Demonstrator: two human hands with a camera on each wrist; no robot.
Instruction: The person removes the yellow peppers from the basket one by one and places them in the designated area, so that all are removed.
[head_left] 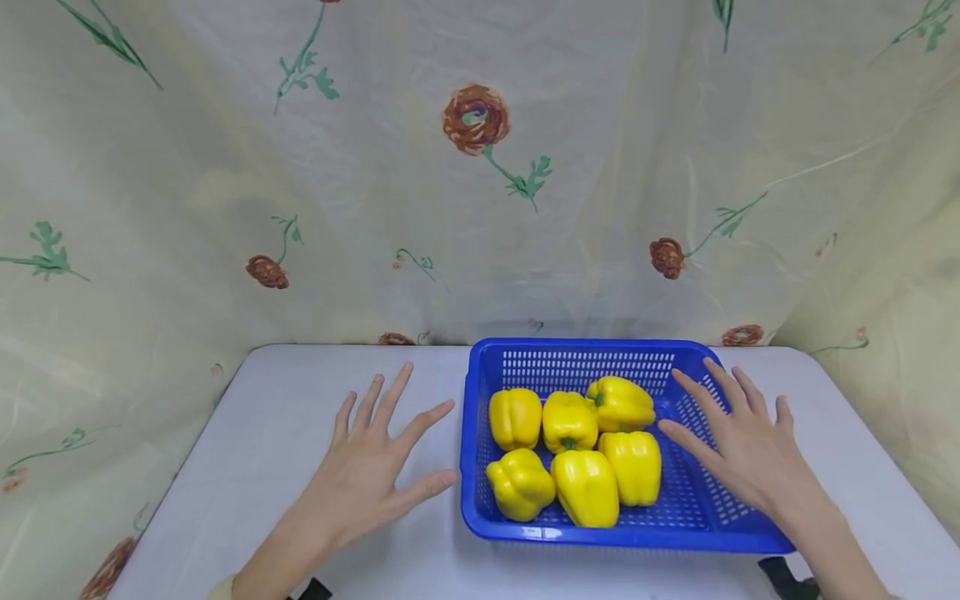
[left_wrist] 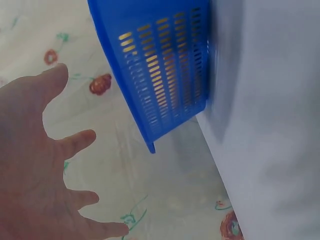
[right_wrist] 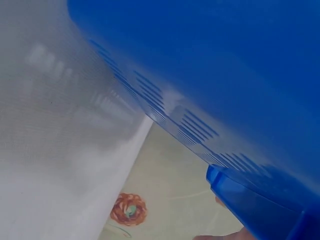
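In the head view a blue plastic basket (head_left: 585,537) stands on the table, with several yellow bell peppers (head_left: 586,489) lying in its left and middle part. To the left of the basket hovers my left hand (head_left: 367,479), fingers spread and holding nothing; the thumb points at the basket's left wall. My right hand (head_left: 757,454) is over the basket's right side, fingers spread, overlapping the rim in this view. From the left wrist, the left hand (left_wrist: 35,165) shows apart from the slotted basket wall (left_wrist: 155,70). Only some fingertips (right_wrist: 227,236) show in the right wrist view, beyond the rim.
A white table (head_left: 300,400) carries the basket. Behind it and on both sides hangs a pale curtain (head_left: 585,167) with a brown flower print. Black straps (head_left: 789,579) show near each wrist at the bottom edge of the head view.
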